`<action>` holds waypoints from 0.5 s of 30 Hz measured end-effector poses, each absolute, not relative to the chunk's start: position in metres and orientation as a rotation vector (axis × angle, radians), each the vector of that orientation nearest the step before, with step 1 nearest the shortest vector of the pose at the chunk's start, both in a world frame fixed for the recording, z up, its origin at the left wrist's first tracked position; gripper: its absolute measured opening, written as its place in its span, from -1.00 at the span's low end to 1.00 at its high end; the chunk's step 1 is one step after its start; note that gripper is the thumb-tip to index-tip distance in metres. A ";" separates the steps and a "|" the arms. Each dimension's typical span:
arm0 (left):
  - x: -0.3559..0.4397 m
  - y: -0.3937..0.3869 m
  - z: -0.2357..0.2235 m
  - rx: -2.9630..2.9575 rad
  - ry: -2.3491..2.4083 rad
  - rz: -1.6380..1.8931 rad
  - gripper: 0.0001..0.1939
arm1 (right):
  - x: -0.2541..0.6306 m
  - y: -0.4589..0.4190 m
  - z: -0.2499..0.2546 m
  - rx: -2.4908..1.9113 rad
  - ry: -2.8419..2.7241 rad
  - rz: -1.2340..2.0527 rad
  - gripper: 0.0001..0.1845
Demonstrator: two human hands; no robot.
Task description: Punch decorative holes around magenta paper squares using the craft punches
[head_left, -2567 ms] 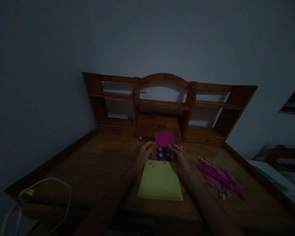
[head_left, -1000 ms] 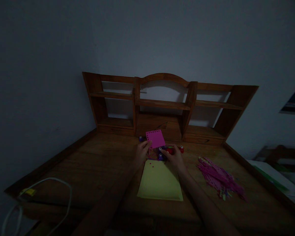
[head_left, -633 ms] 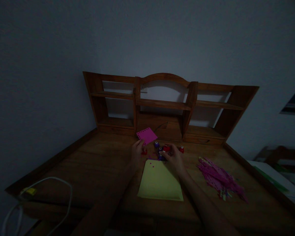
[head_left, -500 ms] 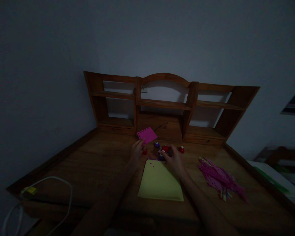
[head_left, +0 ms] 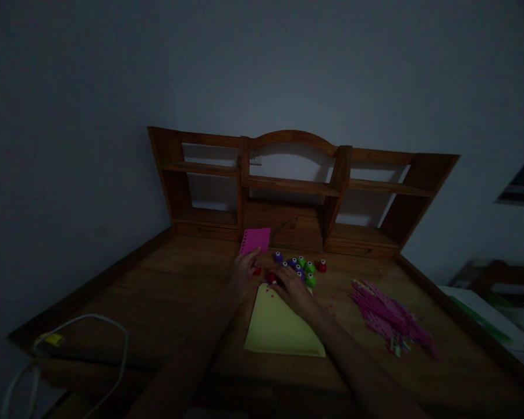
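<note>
My left hand (head_left: 243, 272) pinches the near edge of a pink paper sheet (head_left: 255, 239), which has a row of holes punched along its left side. A red craft punch (head_left: 257, 271) sits right beside those fingers. With curled fingers, my right hand (head_left: 293, 291) grips another red craft punch (head_left: 272, 278) just above the top edge of a yellow paper stack (head_left: 283, 331). Several purple punches (head_left: 294, 262) and green punches (head_left: 310, 280) stand clustered beyond my right hand. Tiny pink paper bits lie on the stack's upper edge.
One red punch (head_left: 322, 265) stands apart at right. A heap of pink paper strips (head_left: 390, 317) lies on the desk's right side. A wooden shelf unit (head_left: 288, 185) lines the back. A white cable (head_left: 124, 343) loops at left.
My left hand has drawn the pink sheet leftward, away from the punches. My right hand has shifted left with a red punch, uncovering the green and purple punches.
</note>
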State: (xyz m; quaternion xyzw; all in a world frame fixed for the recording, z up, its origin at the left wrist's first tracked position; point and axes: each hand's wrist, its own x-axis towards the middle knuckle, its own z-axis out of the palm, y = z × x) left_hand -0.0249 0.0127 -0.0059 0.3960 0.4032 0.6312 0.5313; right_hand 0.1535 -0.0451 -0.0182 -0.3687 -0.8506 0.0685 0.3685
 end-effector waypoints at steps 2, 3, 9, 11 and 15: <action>-0.025 0.013 -0.007 0.900 0.940 1.509 -0.72 | 0.153 -0.044 -0.020 -0.952 -2.203 0.150 -0.54; -0.025 0.013 -0.007 0.885 0.924 1.508 -0.73 | 0.153 -0.043 -0.020 -0.959 -2.205 0.145 -0.53; -0.025 0.013 -0.007 0.879 0.920 1.485 -0.73 | 0.151 -0.047 -0.016 -0.963 -2.211 0.182 -0.59; -0.024 0.012 -0.006 0.848 0.893 1.480 -0.72 | 0.151 -0.048 -0.014 -0.961 -2.222 0.185 -0.57; -0.023 0.012 -0.001 0.793 0.822 1.457 -0.72 | 0.153 -0.048 -0.011 -0.963 -2.236 0.241 -0.46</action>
